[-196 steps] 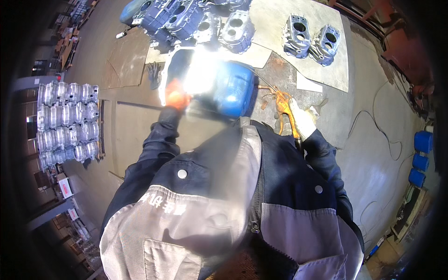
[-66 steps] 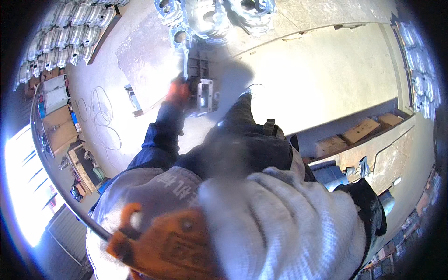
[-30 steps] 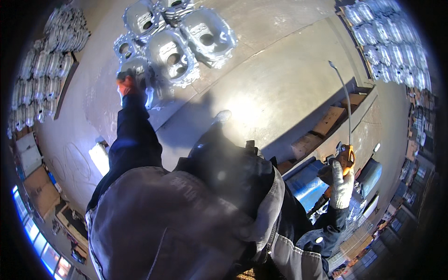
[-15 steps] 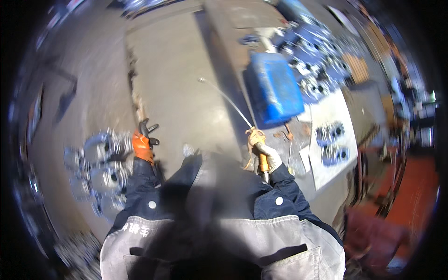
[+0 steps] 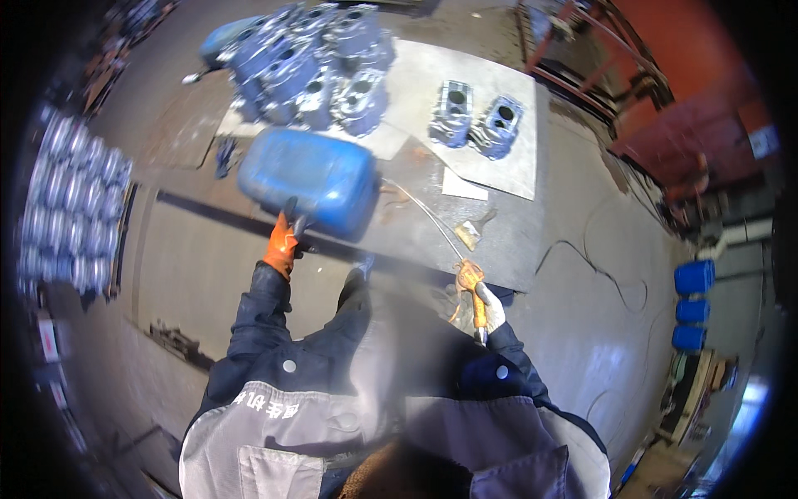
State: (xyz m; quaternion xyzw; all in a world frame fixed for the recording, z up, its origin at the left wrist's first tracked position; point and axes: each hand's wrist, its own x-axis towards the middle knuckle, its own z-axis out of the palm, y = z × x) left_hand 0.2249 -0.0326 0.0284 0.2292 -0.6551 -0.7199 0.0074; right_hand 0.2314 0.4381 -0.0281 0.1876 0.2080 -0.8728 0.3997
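My right hand (image 5: pixel 492 308), in a pale glove, grips an orange-yellow air blow gun (image 5: pixel 471 279) with a long thin metal nozzle. That nozzle reaches up and leftward over the table (image 5: pixel 515 224). A flat brush (image 5: pixel 474 230) lies just beyond the gun. My left hand (image 5: pixel 283 244) wears an orange glove with dark fingertips. Its fingers are apart and nothing shows in them. Close beyond them lies a blue plastic jerrycan (image 5: pixel 303 170) on the table; whether they touch it I cannot tell.
Grey metal castings (image 5: pixel 316 71) are heaped at the table's far left. Two more castings (image 5: pixel 474 121) rest on a pale sheet (image 5: pixel 519 166), near a white paper (image 5: pixel 464 185). Stacked metal parts (image 5: pixel 75 200) stand at far left. A dark hose (image 5: pixel 594 259) crosses the floor on the right.
The view has swung right, bringing the table from my right side to in front of me. My left hand has come away from the castings on the left. My right hand keeps hold of the blow gun.
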